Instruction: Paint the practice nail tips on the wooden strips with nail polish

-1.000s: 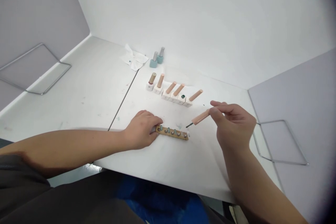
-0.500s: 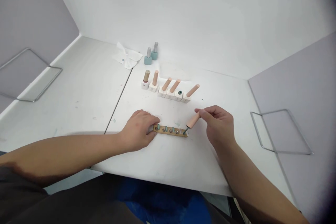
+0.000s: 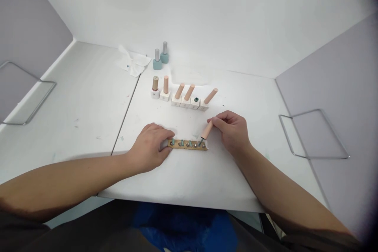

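My left hand (image 3: 152,145) grips the left end of a narrow wooden strip (image 3: 186,147) between thumb and fingers, against the white table. Along the strip sit several round metal studs and small green-painted nail tips (image 3: 182,143). My right hand (image 3: 232,130) pinches the pink cap of a nail polish brush (image 3: 207,130). Its dark green bristles point down to the left, at the strip's right part; I cannot tell if they touch it. Behind the strip, an uncapped white polish bottle (image 3: 195,103) with a green-smeared mouth stands in a row.
Several capped polish bottles with pink caps (image 3: 178,91) and one gold-capped bottle (image 3: 155,88) share that row. Two teal bottles (image 3: 157,63) stand behind, beside a crumpled white tissue (image 3: 134,63). Wire frames (image 3: 314,136) stick out from both side panels. A seam (image 3: 125,114) crosses the table.
The brush tip has shifted slightly left along the strip, from its right end to a spot further in. My left hand keeps its grip. The whole view has shifted slightly.
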A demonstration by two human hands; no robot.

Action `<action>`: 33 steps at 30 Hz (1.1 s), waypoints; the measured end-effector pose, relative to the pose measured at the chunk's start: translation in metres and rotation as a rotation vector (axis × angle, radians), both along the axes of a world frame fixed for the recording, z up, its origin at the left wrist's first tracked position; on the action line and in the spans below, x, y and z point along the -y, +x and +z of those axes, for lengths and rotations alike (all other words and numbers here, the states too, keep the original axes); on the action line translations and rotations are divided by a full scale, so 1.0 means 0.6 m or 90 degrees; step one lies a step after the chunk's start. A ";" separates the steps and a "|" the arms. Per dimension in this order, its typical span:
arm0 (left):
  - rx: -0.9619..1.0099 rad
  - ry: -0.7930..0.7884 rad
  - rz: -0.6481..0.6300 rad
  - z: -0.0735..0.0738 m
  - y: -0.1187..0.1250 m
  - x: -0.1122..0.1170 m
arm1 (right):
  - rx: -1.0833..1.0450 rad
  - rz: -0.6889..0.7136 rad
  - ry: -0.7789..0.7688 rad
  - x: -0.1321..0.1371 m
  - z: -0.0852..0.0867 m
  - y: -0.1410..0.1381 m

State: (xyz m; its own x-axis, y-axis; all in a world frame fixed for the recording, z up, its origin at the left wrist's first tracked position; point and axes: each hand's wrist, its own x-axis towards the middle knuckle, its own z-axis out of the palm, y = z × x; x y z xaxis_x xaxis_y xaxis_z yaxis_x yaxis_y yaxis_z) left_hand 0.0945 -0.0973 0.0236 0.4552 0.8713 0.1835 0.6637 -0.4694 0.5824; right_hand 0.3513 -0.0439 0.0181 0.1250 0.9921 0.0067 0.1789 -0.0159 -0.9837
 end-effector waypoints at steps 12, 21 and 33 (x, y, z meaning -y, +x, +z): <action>-0.011 0.004 0.005 0.002 0.002 -0.001 | 0.104 -0.044 0.060 0.012 0.010 -0.010; -0.014 0.006 0.006 0.004 0.004 -0.003 | 0.196 -0.071 0.211 0.023 0.017 -0.016; -0.014 0.008 0.003 0.003 0.003 -0.001 | 0.184 -0.069 0.244 0.025 0.030 -0.008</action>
